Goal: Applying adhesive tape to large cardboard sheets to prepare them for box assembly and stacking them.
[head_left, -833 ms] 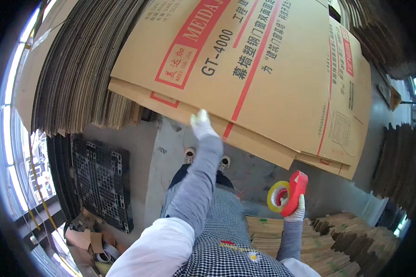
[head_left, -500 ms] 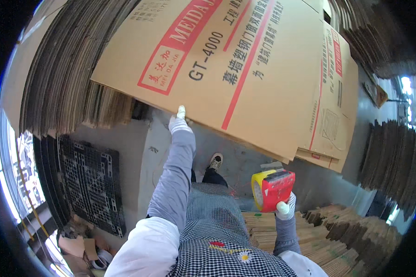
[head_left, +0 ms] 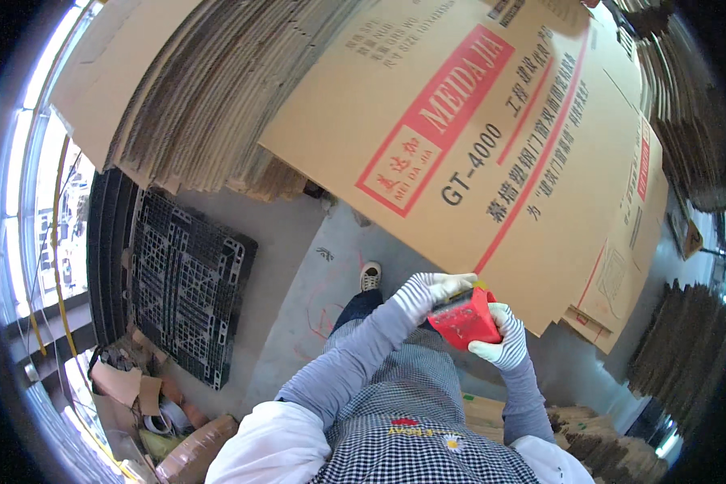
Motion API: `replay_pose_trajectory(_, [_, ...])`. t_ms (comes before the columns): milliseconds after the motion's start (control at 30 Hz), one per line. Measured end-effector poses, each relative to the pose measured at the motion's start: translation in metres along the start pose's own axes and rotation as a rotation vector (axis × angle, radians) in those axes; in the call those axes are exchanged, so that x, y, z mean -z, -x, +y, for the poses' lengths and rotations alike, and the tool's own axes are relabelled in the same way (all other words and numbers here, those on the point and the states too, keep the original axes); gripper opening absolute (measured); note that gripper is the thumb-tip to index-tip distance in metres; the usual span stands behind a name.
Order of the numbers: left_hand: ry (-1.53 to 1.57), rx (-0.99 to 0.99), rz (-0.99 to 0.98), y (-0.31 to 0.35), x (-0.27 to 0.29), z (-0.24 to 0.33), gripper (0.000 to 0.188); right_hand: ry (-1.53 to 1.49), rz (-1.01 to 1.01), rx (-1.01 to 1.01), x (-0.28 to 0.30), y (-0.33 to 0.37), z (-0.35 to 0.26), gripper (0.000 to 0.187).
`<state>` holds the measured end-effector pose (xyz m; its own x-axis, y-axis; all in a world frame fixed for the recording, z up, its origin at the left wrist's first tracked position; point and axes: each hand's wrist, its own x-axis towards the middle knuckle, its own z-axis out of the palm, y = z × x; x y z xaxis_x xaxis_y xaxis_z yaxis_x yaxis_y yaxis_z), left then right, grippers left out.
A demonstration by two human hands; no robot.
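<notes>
A red tape dispenser [head_left: 466, 321] with a dark edge and a bit of yellow showing sits in front of me, just off the near edge of a large flat cardboard carton [head_left: 427, 129]. My right hand [head_left: 502, 337], in a white glove with a striped cuff, wraps round its right side. Against the dispenser's far left side lies my left hand [head_left: 437, 292], gloved too, its fingers closed together along it. The tips are partly hidden, and whether they pinch a tape end does not show. Red and black print covers the carton's top face.
Stacks of flattened cardboard [head_left: 218, 89] rise at the far left, with another pile [head_left: 678, 355] at right. A black plastic pallet [head_left: 189, 282] stands left of me. Cardboard scraps [head_left: 129, 379] lie lower left; more flat sheets [head_left: 597, 436] are behind my right arm.
My left hand has left the carton's edge and come right to the tape dispenser. The dispenser has turned in my right hand. The view has swung, shifting the carton rightward in it.
</notes>
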<state>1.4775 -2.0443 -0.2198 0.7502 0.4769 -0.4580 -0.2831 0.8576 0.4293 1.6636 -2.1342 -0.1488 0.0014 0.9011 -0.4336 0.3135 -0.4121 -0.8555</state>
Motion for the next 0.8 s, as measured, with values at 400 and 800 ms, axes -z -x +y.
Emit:
replay_pose_trajectory(400, [-1.089, -0.792, 1.447, -0.03, 0.177, 0.085, 0.04, 0.836, -0.202, -0.416, -0.061, -0.127, -0.011, 0.078])
replay_pose_trajectory(800, [0.323, -0.403, 0.962, -0.058, 0.264, 0.068, 0.051, 0.717, -0.07, -0.149, -0.003, -0.025, 0.038, 0.058])
